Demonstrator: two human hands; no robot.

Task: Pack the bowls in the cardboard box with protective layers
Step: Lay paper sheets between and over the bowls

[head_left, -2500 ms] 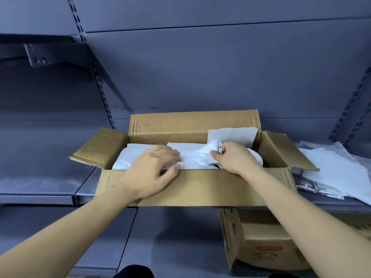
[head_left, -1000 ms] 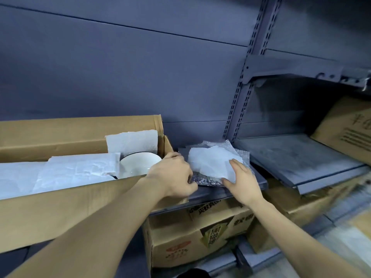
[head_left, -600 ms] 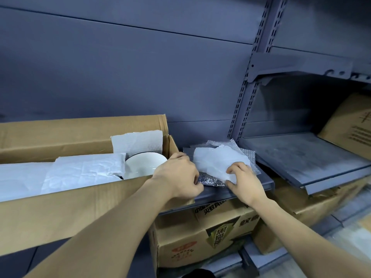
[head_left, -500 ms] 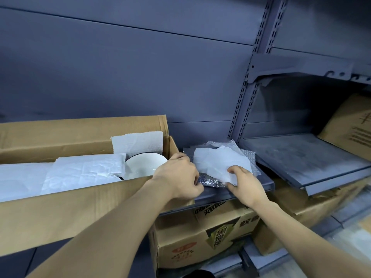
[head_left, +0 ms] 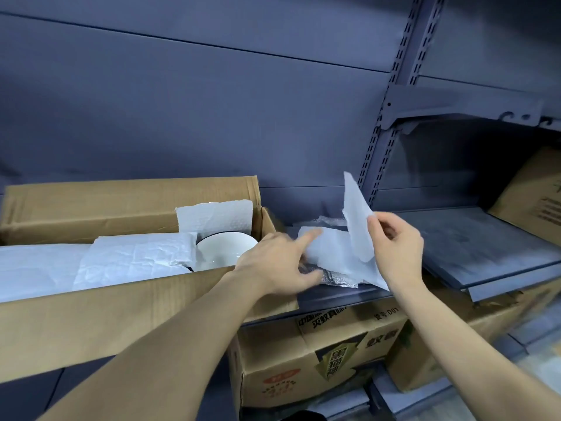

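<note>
Right grip (head_left: 394,247) pinches a thin white foam sheet (head_left: 358,220) by its edge, lifted upright above the pile of white foam sheets (head_left: 328,253) on the grey metal shelf (head_left: 349,296). Left grip (head_left: 279,262) is loose, forefinger extended onto that pile, holding nothing. Beside it, the open brown cardboard box (head_left: 121,314) holds a white ceramic bowl (head_left: 224,250) at its right end, next to white foam padding (head_left: 136,256)

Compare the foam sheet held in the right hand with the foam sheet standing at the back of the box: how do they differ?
The foam sheet in the right hand is lifted in the air beside the cardboard box; the sheet at the back of the box stands inside it, behind the white bowl. The held sheet is pinched by fingers and curls; the boxed one stands flat and untouched. Both are thin white foam.
</note>
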